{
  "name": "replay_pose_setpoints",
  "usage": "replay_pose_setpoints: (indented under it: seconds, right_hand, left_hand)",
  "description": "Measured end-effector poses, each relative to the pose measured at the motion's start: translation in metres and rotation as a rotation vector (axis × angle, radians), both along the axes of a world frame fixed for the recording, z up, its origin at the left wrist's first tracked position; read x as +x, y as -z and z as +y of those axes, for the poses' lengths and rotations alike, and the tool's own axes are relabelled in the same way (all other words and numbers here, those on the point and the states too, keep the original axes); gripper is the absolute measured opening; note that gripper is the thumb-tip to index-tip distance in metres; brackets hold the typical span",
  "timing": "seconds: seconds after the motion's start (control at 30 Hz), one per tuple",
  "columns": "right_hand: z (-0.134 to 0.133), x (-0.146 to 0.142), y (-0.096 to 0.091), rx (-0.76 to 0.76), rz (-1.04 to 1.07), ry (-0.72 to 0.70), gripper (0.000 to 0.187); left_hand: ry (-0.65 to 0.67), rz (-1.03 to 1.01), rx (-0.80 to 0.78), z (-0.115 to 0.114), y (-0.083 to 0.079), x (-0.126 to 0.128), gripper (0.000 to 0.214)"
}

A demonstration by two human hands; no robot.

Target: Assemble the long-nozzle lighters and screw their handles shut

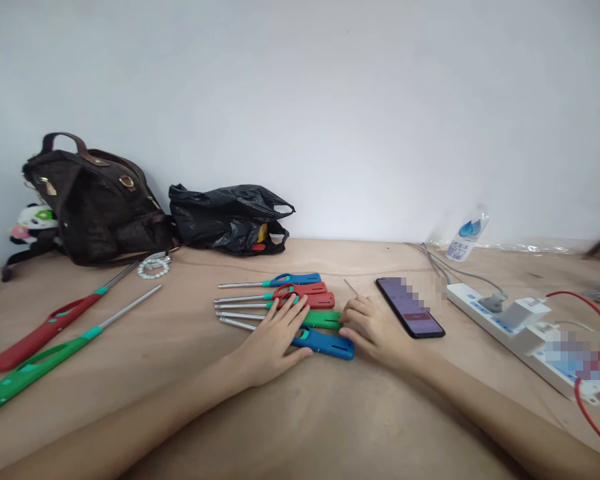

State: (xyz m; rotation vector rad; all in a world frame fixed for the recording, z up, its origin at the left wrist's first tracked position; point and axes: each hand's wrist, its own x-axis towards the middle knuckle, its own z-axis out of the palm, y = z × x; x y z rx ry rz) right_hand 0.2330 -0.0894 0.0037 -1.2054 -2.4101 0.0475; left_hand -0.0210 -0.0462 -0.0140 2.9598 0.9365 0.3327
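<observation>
Pale and matt, the wall [360, 120] rises behind a smooth tan surface [320, 420]. From where I stand, a slouching dark fabric bag [103, 207] fills the far left corner, and along the far edge sits a crinkled black plastic bag [225, 217], something yellow and red showing inside its mouth. Near the right edge runs an oblong white power strip [505, 333] full of plugs. Long-nosed lighters, plastic-handled with metal tubes, come next: red [30, 347] and green [45, 368] by the left edge, and a row of five mid-surface, blue, two red, green and blue [325, 343] nearest. The left hand [280, 333] lies spread, unclenched, over the nearer ones; the right hand [367, 327] curls at their butt ends. Towards the far right corner leans a clear bottle [469, 233]; then a flat phone [405, 313], a beaded bracelet [153, 275], and a thin rod [350, 287] at the right fingers, whether grasped I can't tell.
</observation>
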Motion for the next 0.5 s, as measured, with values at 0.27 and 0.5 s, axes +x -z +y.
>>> replay_pose_setpoints:
  seconds: [0.27,0.5]
  right_hand:
    - [-0.012,-0.008,-0.001,-0.056,-0.101,-0.044,0.030]
    - [-0.015,-0.014,0.003,-0.069,-0.118,-0.013,0.024]
  left_hand:
    - [0.005,-0.042,0.009,-0.008,-0.003,-0.030,0.054]
    - [0.046,-0.192,0.069,-0.006,-0.009,-0.037,0.021]
